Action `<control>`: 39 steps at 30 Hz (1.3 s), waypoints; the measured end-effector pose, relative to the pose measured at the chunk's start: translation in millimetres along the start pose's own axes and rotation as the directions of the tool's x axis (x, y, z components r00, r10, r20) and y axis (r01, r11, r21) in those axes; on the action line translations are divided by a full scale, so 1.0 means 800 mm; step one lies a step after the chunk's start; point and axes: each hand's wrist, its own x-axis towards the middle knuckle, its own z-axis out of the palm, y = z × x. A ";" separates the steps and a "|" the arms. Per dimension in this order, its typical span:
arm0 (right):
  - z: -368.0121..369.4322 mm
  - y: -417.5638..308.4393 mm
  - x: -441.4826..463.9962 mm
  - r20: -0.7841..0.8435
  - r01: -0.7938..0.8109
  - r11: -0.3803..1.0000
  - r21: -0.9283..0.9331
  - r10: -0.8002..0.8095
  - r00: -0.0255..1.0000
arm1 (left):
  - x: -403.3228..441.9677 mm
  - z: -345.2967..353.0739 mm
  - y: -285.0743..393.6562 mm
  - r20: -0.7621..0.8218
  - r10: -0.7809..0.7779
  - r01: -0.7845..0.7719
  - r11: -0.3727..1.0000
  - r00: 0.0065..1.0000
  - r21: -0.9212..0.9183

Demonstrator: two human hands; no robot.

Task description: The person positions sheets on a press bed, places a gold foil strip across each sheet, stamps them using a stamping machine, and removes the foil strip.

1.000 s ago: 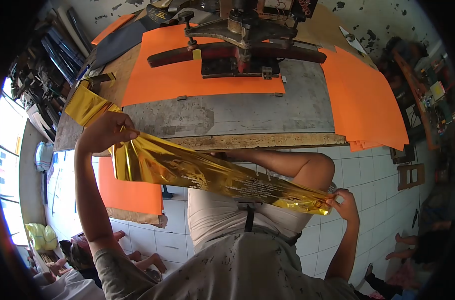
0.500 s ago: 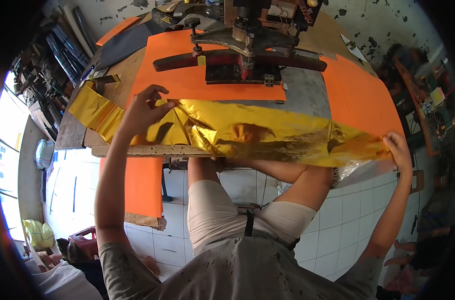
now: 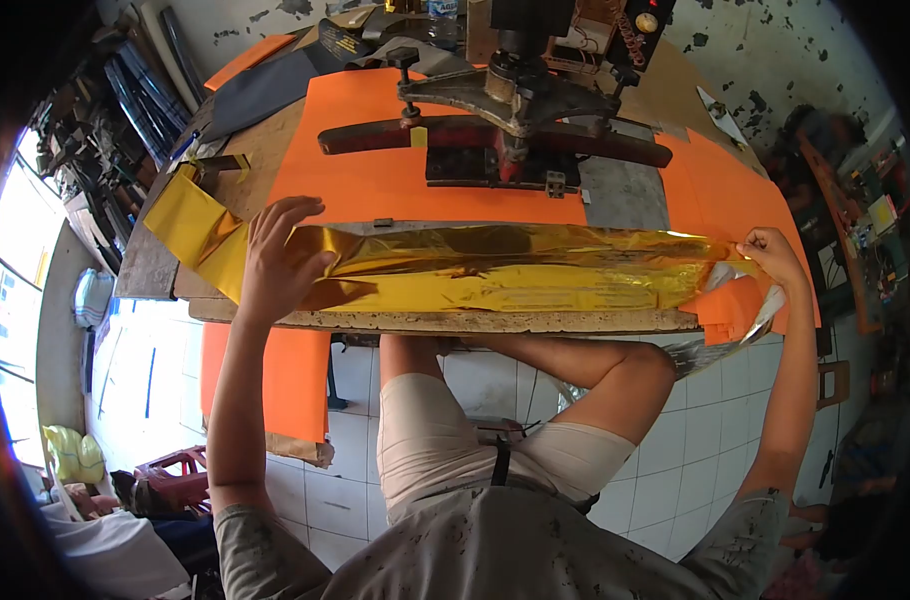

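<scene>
A long strip of gold foil [image 3: 495,275] stretches along the front of the table, creased along its length. My left hand [image 3: 278,260] is at its left part, fingers apart and palm toward the foil. The right end of the foil is pinched in my right hand [image 3: 770,258], where a clear, silvery tail hangs toward the floor. Behind the foil lies a large orange sheet [image 3: 365,185] under a black and red press [image 3: 510,140]. More foil folds away at the far left of the table.
Orange sheets [image 3: 725,190] lie at the table's right side. Dark material [image 3: 260,95] is at the back left. More orange sheets [image 3: 295,385] are below the table's front edge [image 3: 475,322], left of my legs. A red crate [image 3: 178,478] stands on the floor.
The foil has moved up from over my lap onto the table's front and now lies flatter. My right hand has gone up and right; my left hand has moved right and its fingers have opened.
</scene>
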 end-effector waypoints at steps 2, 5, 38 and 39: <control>-0.004 0.012 0.006 -0.011 0.006 0.999 -0.040 -0.006 1.000 | -0.001 -0.001 -0.021 0.021 -0.024 0.026 0.995 0.999 -0.092; -0.002 0.023 0.013 -0.029 0.010 1.000 -0.006 -0.010 1.000 | 0.002 0.001 -0.036 0.134 -0.081 0.086 0.996 0.988 -0.037; 0.022 -0.042 0.154 -0.115 -0.024 0.993 -0.113 0.011 0.993 | 0.140 0.046 -0.163 0.335 -0.509 0.601 0.746 0.793 -0.287; 0.022 -0.038 0.157 -0.126 -0.027 0.992 -0.121 0.011 0.992 | 0.144 0.050 -0.166 0.327 -0.512 0.591 0.774 0.795 -0.226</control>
